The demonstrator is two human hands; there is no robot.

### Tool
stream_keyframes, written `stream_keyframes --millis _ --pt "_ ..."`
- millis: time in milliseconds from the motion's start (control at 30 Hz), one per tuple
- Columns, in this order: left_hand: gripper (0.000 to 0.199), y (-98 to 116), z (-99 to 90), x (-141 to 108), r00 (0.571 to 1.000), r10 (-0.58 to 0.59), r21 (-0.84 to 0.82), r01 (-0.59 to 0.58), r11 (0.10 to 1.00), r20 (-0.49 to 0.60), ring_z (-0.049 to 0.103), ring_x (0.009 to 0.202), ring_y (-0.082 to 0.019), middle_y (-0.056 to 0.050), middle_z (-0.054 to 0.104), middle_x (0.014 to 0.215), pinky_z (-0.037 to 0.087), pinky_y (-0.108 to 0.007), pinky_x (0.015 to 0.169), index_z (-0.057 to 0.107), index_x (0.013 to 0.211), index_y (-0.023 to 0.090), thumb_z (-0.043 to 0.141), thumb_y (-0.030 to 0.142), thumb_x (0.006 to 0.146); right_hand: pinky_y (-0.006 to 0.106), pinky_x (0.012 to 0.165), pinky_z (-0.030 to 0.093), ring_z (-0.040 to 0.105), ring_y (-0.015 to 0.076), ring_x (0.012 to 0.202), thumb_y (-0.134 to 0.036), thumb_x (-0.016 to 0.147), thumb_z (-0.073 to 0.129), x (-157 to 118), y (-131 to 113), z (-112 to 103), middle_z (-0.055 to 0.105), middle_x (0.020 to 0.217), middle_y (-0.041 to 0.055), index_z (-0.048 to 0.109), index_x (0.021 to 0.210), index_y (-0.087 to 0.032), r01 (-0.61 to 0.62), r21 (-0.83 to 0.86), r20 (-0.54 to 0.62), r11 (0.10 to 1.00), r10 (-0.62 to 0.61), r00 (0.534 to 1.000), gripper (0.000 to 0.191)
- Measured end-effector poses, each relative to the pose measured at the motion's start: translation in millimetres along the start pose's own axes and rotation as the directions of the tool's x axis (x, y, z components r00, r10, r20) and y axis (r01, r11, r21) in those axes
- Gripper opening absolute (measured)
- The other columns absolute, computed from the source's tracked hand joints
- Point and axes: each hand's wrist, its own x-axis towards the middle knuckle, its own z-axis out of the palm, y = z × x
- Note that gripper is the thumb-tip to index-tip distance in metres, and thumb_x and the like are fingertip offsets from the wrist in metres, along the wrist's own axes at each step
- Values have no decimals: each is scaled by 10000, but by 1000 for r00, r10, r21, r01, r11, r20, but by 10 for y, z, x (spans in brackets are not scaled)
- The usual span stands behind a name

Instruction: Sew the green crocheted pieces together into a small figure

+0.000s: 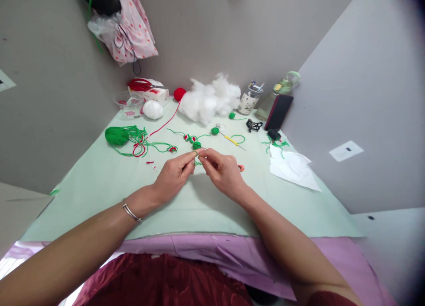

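My left hand (pixel 175 172) and my right hand (pixel 222 168) meet above the middle of the table, fingertips nearly touching. The left one is closed, its thumb and forefinger pinching green yarn (pixel 198 163). My right hand is closed in a pinch too; what it holds is too small to make out. Just beyond the fingertips is a small green crocheted ball (pixel 196 145). Two little red, white and green crocheted pieces (pixel 190 138) lie behind it, near another green ball (pixel 215 131). A yellow-handled crochet hook (pixel 231 141) rests to the right.
Tangled green yarn (pixel 117 136) lies at left, a red yarn ball (pixel 179 94) and white stuffing (pixel 212 100) at the back. Red-handled scissors (pixel 141 84) sit on a box. A pen cup (pixel 249 101), bottle (pixel 270 98), phone (pixel 280 112) and white paper (pixel 292 166) are at right.
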Motion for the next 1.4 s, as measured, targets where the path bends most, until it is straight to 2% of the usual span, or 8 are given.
stream_keyframes --millis 367,533,667,800,933,1067,1200,1400 --pt "377 -26 -2 -14 1000 -3 5 3 1000 25 490 642 -122 21 525 706 436 -208 651 664 1248 165 406 178 974 225 573 343 412 104 504 -199 948 507 22 -27 -46 500 546 -57 702 995 -189 -73 110 87 991 63 994 201" --pt "317 -21 -2 -17 999 52 35 -52 998 3 565 874 -161 -50 573 932 474 -263 842 690 1147 178 409 241 1016 226 572 338 411 102 516 -194 935 523 36 -9 -37 485 552 -59 708 988 -181 -80 159 71 984 69 995 194" --pt "339 -5 -1 -22 998 68 34 -67 997 -14 572 1067 -191 -92 578 1141 463 -309 939 658 1241 198 403 258 1025 227 570 326 384 98 520 -203 944 513 35 8 -17 458 555 -64 701 994 -174 -59 170 82 984 46 996 196" --pt "367 -15 3 -27 999 52 38 -53 998 7 564 1162 -206 -100 569 1261 454 -336 1002 632 1305 221 396 259 1027 230 560 305 360 97 530 -205 934 525 41 21 -11 436 562 -65 694 951 -167 -80 163 54 983 72 996 174" --pt "381 -39 2 -28 999 46 44 -47 998 30 554 1217 -222 -96 563 1303 437 -366 1062 619 1328 241 385 269 1029 234 562 299 343 98 540 -219 934 521 49 36 -20 418 570 -65 684 941 -166 -84 190 81 978 69 994 171" --pt "376 -54 4 -21 999 16 54 -18 998 35 540 1242 -233 -103 553 1322 434 -385 1079 624 1317 232 394 279 1023 238 561 297 361 102 549 -244 932 524 62 65 -19 432 570 -59 672 906 -158 -137 225 65 965 125 990 173" --pt "384 -58 1 -13 998 13 58 -16 998 56 524 1275 -229 -104 542 1351 409 -389 1112 619 1320 234 374 260 1026 241 560 292 365 102 552 -246 925 531 75 78 -9 428 570 -62 675 926 -158 -145 264 109 954 120 987 169" --pt "404 -77 -19 -5 997 -7 146 -4 989 73 533 1273 -249 -104 532 1375 419 -414 1116 621 1328 240 364 235 1016 244 545 271 359 100 544 -275 920 542 88 94 -17 424 566 -63 672 899 -154 -198 305 151 932 157 976 178"
